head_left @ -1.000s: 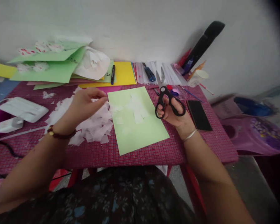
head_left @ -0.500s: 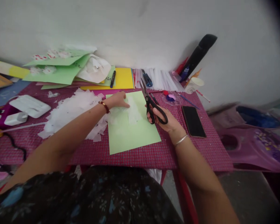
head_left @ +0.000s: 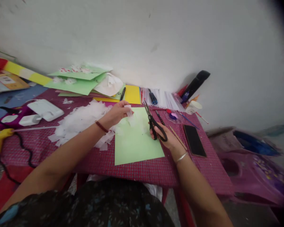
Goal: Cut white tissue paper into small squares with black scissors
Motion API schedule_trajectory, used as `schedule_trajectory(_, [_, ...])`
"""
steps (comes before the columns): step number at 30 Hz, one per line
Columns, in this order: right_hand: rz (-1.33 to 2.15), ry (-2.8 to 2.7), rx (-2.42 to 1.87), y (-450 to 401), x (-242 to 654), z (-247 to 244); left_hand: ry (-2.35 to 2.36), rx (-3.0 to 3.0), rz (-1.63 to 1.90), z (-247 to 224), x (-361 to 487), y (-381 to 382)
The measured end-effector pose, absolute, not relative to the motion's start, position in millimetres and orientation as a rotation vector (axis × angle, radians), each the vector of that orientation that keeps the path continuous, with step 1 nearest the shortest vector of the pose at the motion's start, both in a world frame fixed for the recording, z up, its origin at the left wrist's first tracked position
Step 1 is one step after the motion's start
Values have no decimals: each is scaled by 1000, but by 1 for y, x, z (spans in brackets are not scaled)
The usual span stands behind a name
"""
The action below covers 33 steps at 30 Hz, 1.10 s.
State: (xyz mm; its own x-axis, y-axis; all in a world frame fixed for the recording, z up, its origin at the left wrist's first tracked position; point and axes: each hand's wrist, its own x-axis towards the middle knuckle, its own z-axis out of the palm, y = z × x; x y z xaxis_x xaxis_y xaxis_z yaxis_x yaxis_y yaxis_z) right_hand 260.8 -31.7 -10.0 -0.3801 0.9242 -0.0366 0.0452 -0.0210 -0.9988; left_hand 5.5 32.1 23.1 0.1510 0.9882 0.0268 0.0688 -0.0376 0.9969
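Between the fingers of my left hand [head_left: 120, 113] is a small white paper piece [head_left: 128, 111], held above the upper left of a light green sheet [head_left: 137, 148]. My right hand [head_left: 165, 136] grips black scissors [head_left: 151, 121] by the handles, over the sheet's right side. The blades point away from me and stand slightly apart, not touching the paper piece. A few white scraps lie on the green sheet near my left hand. Left of the sheet spreads a heap of white paper pieces [head_left: 78, 123], partly behind my left forearm.
A phone [head_left: 194, 140] lies at the right beside a thin stick [head_left: 178, 137]. Green sheets [head_left: 80, 85], a yellow sheet [head_left: 132, 94] and a blue cutter [head_left: 152, 97] lie along the wall. At the left are a yellow glue gun [head_left: 0, 138] and a white device [head_left: 46, 109].
My left hand has lifted a white paper piece off the green sheet. My right hand still holds the scissors. The view has shifted, so the table sits lower in the picture.
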Motion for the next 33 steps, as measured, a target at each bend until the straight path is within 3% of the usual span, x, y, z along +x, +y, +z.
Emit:
schedule_trajectory(6, [1430, -1811, -958, -40, 243, -2, 952, 1217, 1278, 49, -36, 0])
schedule_trajectory(16, [1400, -2174, -991, -22, 191, 13, 1213, 1688, 1053, 45, -88, -15])
schedule_trajectory(28, [1705, -2009, -924, -8, 171, 8, 1221, 1762, 906, 49, -91, -10])
schedule_trajectory(33, [1746, -1913, -952, -8, 171, 6, 1143, 1592, 1021, 41, -90, -4])
